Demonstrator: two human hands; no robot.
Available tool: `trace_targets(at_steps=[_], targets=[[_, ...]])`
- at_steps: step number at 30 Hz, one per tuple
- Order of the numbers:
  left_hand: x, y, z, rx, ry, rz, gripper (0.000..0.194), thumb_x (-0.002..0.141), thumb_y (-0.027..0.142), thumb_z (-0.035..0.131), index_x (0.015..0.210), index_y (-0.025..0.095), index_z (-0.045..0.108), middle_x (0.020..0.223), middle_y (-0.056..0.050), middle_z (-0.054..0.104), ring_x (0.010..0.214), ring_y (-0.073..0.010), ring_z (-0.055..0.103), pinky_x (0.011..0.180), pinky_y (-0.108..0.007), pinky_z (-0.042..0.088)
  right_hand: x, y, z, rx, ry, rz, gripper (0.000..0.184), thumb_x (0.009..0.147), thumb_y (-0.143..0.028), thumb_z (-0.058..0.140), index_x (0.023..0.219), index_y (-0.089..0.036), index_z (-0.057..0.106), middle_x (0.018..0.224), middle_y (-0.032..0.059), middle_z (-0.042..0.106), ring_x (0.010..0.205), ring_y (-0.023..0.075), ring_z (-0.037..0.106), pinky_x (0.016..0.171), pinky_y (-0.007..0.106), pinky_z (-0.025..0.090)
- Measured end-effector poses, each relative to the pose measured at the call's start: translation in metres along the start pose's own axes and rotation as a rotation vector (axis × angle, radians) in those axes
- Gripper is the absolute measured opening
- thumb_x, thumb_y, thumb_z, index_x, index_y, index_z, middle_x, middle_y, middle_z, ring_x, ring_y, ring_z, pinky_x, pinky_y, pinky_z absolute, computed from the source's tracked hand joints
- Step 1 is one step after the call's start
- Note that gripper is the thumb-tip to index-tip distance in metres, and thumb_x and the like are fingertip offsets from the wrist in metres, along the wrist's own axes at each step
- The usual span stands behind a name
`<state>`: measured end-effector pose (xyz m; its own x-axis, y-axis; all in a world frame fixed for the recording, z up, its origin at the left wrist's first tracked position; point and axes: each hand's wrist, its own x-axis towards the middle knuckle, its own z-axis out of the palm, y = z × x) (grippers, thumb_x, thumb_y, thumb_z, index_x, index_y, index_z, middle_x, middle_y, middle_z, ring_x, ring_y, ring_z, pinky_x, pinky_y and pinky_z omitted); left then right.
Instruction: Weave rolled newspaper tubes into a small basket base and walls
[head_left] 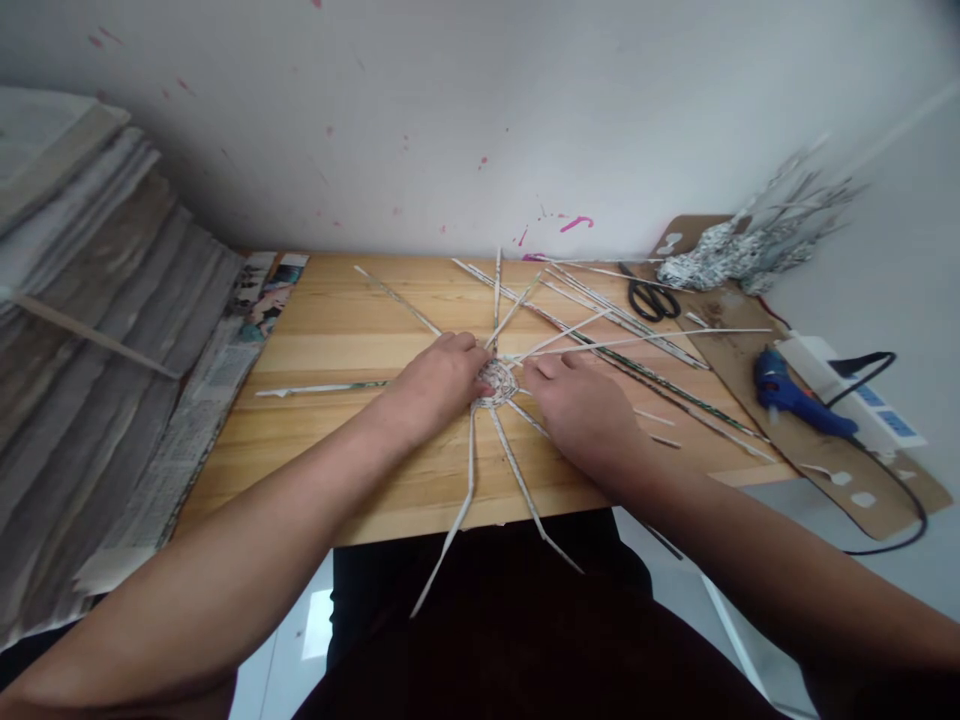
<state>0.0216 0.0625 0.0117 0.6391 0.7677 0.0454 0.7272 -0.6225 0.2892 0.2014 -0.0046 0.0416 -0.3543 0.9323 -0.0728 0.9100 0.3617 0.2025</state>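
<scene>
A small round woven base of rolled newspaper strips [497, 384] lies on the wooden table, its spokes fanning out on all sides. Two spokes hang past the table's front edge. My left hand [448, 372] is closed on the base's left rim, fingers curled over it. On the right side, my right hand [574, 400] has its fingers bent together around a thin paper strip [637, 342] close to the weave. That strip stretches away to the right across the table. The undersides of both hands' fingers are hidden.
Loose paper tubes [652, 372] lie to the right, near black-handled scissors [651, 298]. A blue glue gun [799, 395] rests on cardboard beside a white power strip [855, 390]. Foil-like bundles [720, 258] stand in the back right corner. A tall newspaper stack [97, 340] stands left.
</scene>
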Motion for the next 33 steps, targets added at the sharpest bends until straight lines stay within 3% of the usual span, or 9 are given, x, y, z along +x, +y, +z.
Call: trace_targets(at_steps=[5,10,14,20,26,33], targets=[[-0.001,-0.001,0.001,0.009,0.033,0.031,0.029,0.089,0.028,0.067,0.115,0.015,0.068,0.108,-0.009,0.066,0.104,-0.0225,0.06,0.097,-0.033,0.047,0.004,0.009,0.001,0.024,0.072,0.004,0.03,0.09,-0.007,0.044,0.105,-0.014,0.07,0.103,0.014,0.066,0.101,0.0294,0.055,0.075,0.034,0.043],[-0.001,0.0,0.0,-0.003,0.005,0.017,0.034,0.089,0.03,0.067,0.119,0.014,0.067,0.109,-0.01,0.066,0.107,-0.0241,0.059,0.098,-0.034,0.046,0.002,0.034,0.013,0.35,0.222,0.054,0.036,0.089,-0.009,0.048,0.112,-0.019,0.073,0.107,0.0084,0.07,0.097,0.0222,0.062,0.082,0.031,0.044],[0.0,0.001,-0.002,0.002,-0.019,0.008,0.034,0.089,0.031,0.067,0.119,0.015,0.067,0.111,-0.01,0.065,0.108,-0.0237,0.059,0.1,-0.034,0.045,-0.002,0.04,0.021,0.461,0.235,0.114,0.034,0.093,-0.017,0.048,0.114,-0.022,0.075,0.097,0.0067,0.073,0.087,0.0208,0.065,0.077,0.03,0.045],[-0.001,0.002,-0.004,0.013,-0.032,-0.002,0.035,0.09,0.031,0.066,0.121,0.014,0.066,0.111,-0.009,0.065,0.108,-0.0233,0.059,0.1,-0.033,0.045,0.005,0.032,0.026,0.434,0.259,0.095,0.037,0.091,-0.011,0.044,0.112,-0.018,0.075,0.1,0.009,0.073,0.091,0.0205,0.065,0.081,0.029,0.044],[-0.002,0.002,-0.004,0.006,-0.03,0.003,0.033,0.091,0.031,0.066,0.12,0.015,0.066,0.111,-0.009,0.065,0.109,-0.0225,0.058,0.1,-0.033,0.045,0.007,0.026,0.021,0.342,0.186,0.061,0.042,0.089,-0.006,0.043,0.115,-0.018,0.073,0.101,0.0084,0.07,0.09,0.0202,0.062,0.08,0.029,0.043],[-0.001,0.0,-0.001,0.002,-0.002,0.006,0.029,0.089,0.028,0.067,0.114,0.015,0.068,0.109,-0.01,0.065,0.107,-0.0234,0.058,0.099,-0.034,0.046,0.004,0.013,0.013,0.177,0.127,-0.018,0.036,0.088,-0.005,0.044,0.112,-0.014,0.071,0.104,0.0115,0.067,0.1,0.0266,0.051,0.084,0.035,0.041]])
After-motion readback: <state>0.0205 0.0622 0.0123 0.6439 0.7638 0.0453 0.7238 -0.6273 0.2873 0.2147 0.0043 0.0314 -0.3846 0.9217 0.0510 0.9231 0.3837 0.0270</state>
